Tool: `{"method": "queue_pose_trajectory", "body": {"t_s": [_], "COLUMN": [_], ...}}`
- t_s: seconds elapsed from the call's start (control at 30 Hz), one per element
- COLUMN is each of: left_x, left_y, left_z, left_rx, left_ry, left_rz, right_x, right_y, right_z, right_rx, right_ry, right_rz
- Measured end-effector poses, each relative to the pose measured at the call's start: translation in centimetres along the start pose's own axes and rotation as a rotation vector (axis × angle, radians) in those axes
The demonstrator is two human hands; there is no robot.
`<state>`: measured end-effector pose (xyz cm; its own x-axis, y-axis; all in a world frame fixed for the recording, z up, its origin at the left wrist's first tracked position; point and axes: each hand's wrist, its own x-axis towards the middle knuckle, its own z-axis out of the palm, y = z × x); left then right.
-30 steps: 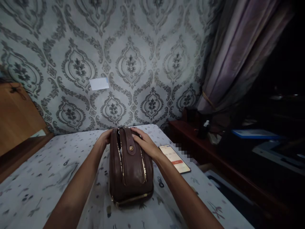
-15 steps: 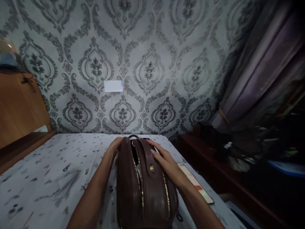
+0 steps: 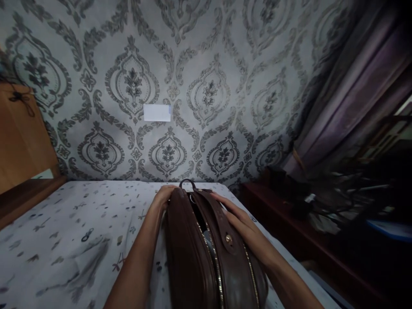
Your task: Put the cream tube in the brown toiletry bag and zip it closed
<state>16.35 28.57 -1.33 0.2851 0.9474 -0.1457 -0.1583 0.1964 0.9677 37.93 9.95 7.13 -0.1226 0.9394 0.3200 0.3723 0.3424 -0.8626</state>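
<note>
A dark brown leather bag (image 3: 189,257) stands on the patterned white sheet (image 3: 106,201), its gold zip partly undone, with something pale inside the gap. A strap with a gold stud runs along its top, and a small loop rises at the far end. My left hand (image 3: 163,198) holds the far left side of the bag, its fingertips partly hidden behind it. On the other side my right hand (image 3: 240,221) lies against the upper right side, fingers stretched forward along the leather. The bag is held between both hands.
Patterned wallpaper (image 3: 209,94) with a white card (image 3: 157,113) rises behind the sheet. A wooden cabinet (image 3: 25,137) stands at the left. On the right are a purple curtain (image 3: 347,103), a dark red ledge (image 3: 267,201) and dark clutter.
The bag and both hands have shifted right in view, and the bag is turned slightly. The loop at its far end stands higher. The phone right of the bag is no longer visible.
</note>
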Motion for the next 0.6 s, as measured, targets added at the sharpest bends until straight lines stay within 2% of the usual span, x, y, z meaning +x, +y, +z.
{"method": "queue_pose_trajectory", "body": {"t_s": [0.23,0.43,0.6], "left_x": [0.1,-0.9,-0.4], "left_y": [1.6,2.3,2.1], "left_z": [-0.1,0.2,0.1], "left_rx": [0.224,0.302,0.360], "left_ry": [0.110,0.035,0.018], "left_rz": [0.080,0.072,0.098], "right_x": [0.1,-0.1,-0.1], "right_y": [0.2,-0.7,-0.7], "right_z": [0.0,0.1,0.0], "right_rx": [-0.012,-0.047,-0.052], "right_ry": [-0.006,-0.016,-0.020], "right_rz": [0.023,0.044,0.029]}}
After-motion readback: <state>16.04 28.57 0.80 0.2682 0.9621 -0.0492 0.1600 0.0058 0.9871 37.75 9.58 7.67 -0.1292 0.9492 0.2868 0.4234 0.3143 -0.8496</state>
